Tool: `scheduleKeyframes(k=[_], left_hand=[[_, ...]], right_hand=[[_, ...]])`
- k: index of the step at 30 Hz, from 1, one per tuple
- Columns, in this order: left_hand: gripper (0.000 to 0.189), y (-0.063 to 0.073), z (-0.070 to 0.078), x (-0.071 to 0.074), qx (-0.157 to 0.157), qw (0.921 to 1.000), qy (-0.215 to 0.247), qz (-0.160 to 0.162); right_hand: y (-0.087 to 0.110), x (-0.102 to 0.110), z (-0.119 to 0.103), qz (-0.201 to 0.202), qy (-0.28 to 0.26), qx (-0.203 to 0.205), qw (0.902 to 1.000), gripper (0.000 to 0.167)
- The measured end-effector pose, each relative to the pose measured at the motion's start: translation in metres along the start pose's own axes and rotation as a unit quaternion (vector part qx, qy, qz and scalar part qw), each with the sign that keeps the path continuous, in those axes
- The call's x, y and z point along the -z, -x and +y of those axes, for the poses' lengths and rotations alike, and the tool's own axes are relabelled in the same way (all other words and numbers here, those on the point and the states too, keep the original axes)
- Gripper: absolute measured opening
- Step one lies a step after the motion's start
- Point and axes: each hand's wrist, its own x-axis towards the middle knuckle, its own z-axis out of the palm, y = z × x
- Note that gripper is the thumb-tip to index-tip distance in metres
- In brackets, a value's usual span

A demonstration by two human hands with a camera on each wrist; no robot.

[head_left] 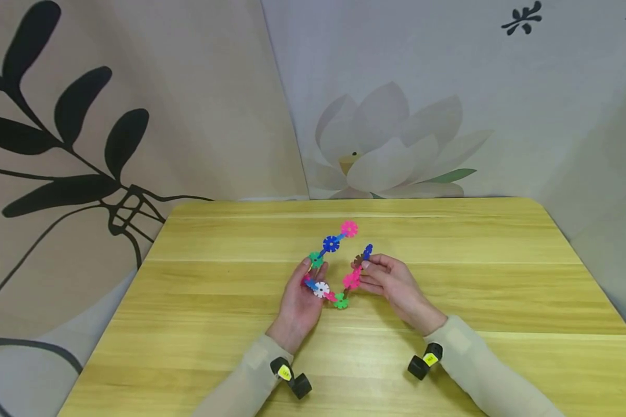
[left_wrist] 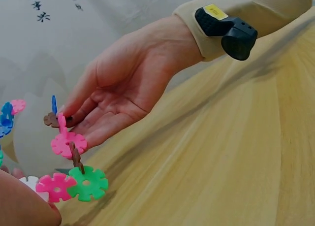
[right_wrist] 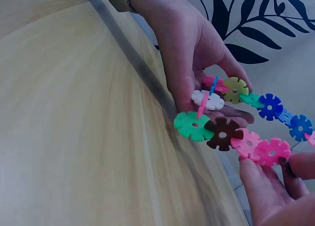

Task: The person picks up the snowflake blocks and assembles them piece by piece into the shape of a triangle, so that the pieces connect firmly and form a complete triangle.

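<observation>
A curved chain of notched plastic discs, interlocking snowflake pieces, hangs between both hands over the table. My left hand (head_left: 301, 301) is palm up, its thumb and fingers gripping the chain near a yellow disc (right_wrist: 235, 89). From there the chain runs up through a green disc (head_left: 316, 260) and a blue disc (head_left: 331, 244) to a pink disc (head_left: 349, 229) at its free end. A white disc (head_left: 321, 289) and a lower green disc (head_left: 341, 301) form the bottom of the loop. With thumb and fingertips my right hand (head_left: 399, 286) pinches the other end, by pink discs (left_wrist: 69, 144) and a brown disc (left_wrist: 51, 119).
The wooden table (head_left: 188, 336) spreads beneath both hands, with its far edge against a patterned backdrop (head_left: 219, 104). A small black camera is strapped to each wrist, the left camera (head_left: 292, 377) and the right camera (head_left: 425, 361).
</observation>
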Motion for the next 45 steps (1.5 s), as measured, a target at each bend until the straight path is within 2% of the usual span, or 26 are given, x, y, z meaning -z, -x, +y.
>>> scheduleKeyframes(k=[5, 9, 13, 18, 20, 24, 26, 29, 33, 35, 38, 41, 45], left_hand=[[0.034, 0.000, -0.002, 0.003, -0.006, 0.9999, -0.004, -0.011], [0.028, 0.000, -0.002, 0.006, -0.016, 0.9994, -0.031, -0.005], [0.013, 0.002, 0.001, 0.008, -0.034, 0.9944, -0.100, 0.003], [0.007, 0.005, 0.007, 0.011, -0.060, 0.9780, -0.200, -0.006], [0.009, 0.006, 0.009, 0.012, -0.066, 0.9707, -0.231, -0.010], [0.021, 0.007, 0.014, 0.014, -0.082, 0.9503, -0.299, -0.025], [0.031, 0.008, 0.016, 0.015, -0.088, 0.9376, -0.335, -0.033], [0.044, 0.009, 0.021, 0.015, -0.089, 0.9134, -0.395, -0.045], [0.045, 0.011, 0.027, 0.014, -0.076, 0.8824, -0.460, -0.065], [0.045, 0.012, 0.030, 0.013, -0.067, 0.8730, -0.478, -0.072], [0.049, 0.012, 0.031, 0.012, -0.058, 0.8662, -0.490, -0.078], [0.047, 0.011, 0.031, 0.011, -0.053, 0.8697, -0.484, -0.080], [0.043, 0.007, 0.030, 0.011, -0.049, 0.8790, -0.467, -0.081]], right_hand=[[0.000, 0.000, 0.001, -0.001, 0.009, 0.003, 1.0000, 0.029], [-0.001, 0.000, 0.001, -0.001, 0.022, 0.002, 0.9998, 0.028], [-0.002, 0.000, 0.001, -0.006, 0.038, -0.006, 0.9992, 0.028], [-0.003, 0.000, 0.001, -0.023, 0.054, -0.010, 0.9982, 0.029], [-0.004, 0.000, 0.001, -0.031, 0.057, -0.013, 0.9978, 0.028], [-0.005, 0.000, 0.002, -0.043, 0.064, -0.019, 0.9968, 0.026], [-0.005, 0.000, 0.002, -0.044, 0.068, -0.024, 0.9964, 0.025], [-0.006, 0.000, 0.003, -0.043, 0.077, -0.032, 0.9955, 0.026], [-0.006, -0.001, 0.004, -0.046, 0.090, -0.039, 0.9942, 0.031], [-0.006, 0.000, 0.005, -0.050, 0.094, -0.042, 0.9935, 0.036], [-0.007, 0.000, 0.006, -0.055, 0.098, -0.044, 0.9927, 0.042], [-0.007, 0.000, 0.007, -0.055, 0.103, -0.043, 0.9922, 0.048], [-0.007, 0.000, 0.007, -0.055, 0.109, -0.039, 0.9917, 0.052]])
